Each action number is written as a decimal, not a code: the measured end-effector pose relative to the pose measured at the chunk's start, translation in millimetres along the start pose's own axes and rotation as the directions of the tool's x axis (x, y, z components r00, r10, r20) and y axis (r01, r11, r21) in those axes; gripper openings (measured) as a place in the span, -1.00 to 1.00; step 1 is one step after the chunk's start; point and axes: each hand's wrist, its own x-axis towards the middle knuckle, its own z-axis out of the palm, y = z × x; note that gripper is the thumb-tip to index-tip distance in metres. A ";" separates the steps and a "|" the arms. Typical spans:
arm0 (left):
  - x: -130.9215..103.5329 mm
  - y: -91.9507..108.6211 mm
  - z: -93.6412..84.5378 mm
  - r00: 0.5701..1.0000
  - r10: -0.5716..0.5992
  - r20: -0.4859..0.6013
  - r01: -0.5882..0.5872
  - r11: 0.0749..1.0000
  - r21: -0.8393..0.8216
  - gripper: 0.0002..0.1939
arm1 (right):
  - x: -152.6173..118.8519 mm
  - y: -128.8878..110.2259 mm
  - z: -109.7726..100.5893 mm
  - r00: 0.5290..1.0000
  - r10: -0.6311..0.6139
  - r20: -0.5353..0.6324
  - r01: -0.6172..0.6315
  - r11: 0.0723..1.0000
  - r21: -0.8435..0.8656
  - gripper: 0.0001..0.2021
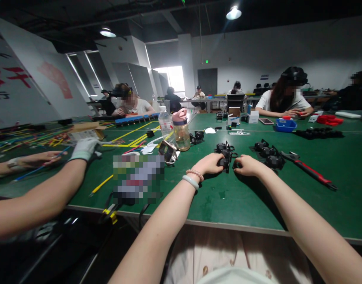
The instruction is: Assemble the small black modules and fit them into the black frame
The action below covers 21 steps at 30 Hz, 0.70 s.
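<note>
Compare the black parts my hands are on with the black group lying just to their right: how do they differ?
The black parts under the hands are gripped from both sides by the left hand and right hand; the black group to the right lies untouched. The first sits straight ahead, the second closer to the red-handled tool. Both are dark, small and rest on the green table.

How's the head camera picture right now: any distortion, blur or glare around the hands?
Head view: wide-angle stretch bends the forearms and table edge; left hand and right hand on the black part are sharp, casting soft shadows; a pixelated patch hides something at left; ceiling lamps and far window are blown out.
</note>
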 end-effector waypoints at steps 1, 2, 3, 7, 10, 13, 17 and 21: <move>-0.1 0.1 0.1 1.000 0.003 -0.003 -0.003 1.000 -0.002 -0.70 | 0.0 0.2 0.1 1.000 -0.003 -0.001 0.003 1.000 -0.002 -0.69; -0.1 0.2 0.2 1.000 0.006 -0.006 -0.006 1.000 -0.004 -0.70 | 0.1 0.3 0.1 1.000 -0.004 -0.002 0.004 1.000 -0.004 -0.68; 0.0 0.3 0.2 1.000 0.008 -0.010 -0.008 1.000 -0.006 -0.69 | 0.1 0.3 0.0 1.000 -0.005 -0.002 0.005 1.000 -0.007 -0.68; 0.3 1.1 -0.8 1.000 0.005 -0.013 -0.005 1.000 -0.014 -0.70 | -0.2 -1.4 -1.6 1.000 -0.009 -0.002 0.009 1.000 -0.008 -0.66; 0.2 2.5 -2.8 1.000 -0.005 -0.012 0.005 1.000 -0.015 -0.72 | -0.6 -3.7 -3.8 1.000 -0.014 0.004 0.014 1.000 0.005 -0.62; 0.0 4.1 -4.7 1.000 -0.014 0.000 0.014 1.000 -0.017 -0.72 | -1.1 -5.4 -6.2 1.000 -0.027 0.014 0.026 0.999 0.020 -0.56; -0.2 4.7 -5.5 1.000 -0.011 0.003 0.011 1.000 -0.021 -0.73 | -2.4 -7.1 -8.8 0.999 -0.048 0.012 0.047 0.997 0.053 -0.49; -0.3 3.9 -5.1 1.000 -0.009 0.010 0.010 1.000 -0.025 -0.72 | -3.4 -9.2 -9.6 0.997 -0.074 -0.019 0.075 0.993 0.090 -0.48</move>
